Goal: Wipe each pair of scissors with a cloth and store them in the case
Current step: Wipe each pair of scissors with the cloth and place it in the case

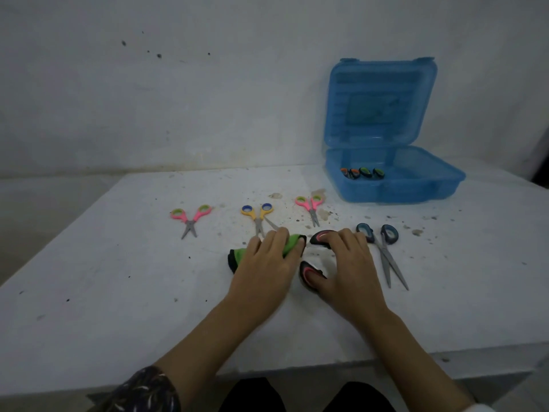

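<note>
My left hand presses a green cloth with a black edge flat on the white table. My right hand grips the black-and-red handles of a pair of scissors; its blades are hidden under the cloth and my left hand. Lying loose on the table are a pink pair at the left, a yellow pair, a second pink pair and a larger dark blue pair. The blue plastic case stands open at the back right, with two pairs' handles showing inside.
The case lid leans up against the white wall. The tabletop is speckled with dirt and small stains, mostly around the scissors. The table's front edge runs just below my forearms, and its left edge slants off towards the wall.
</note>
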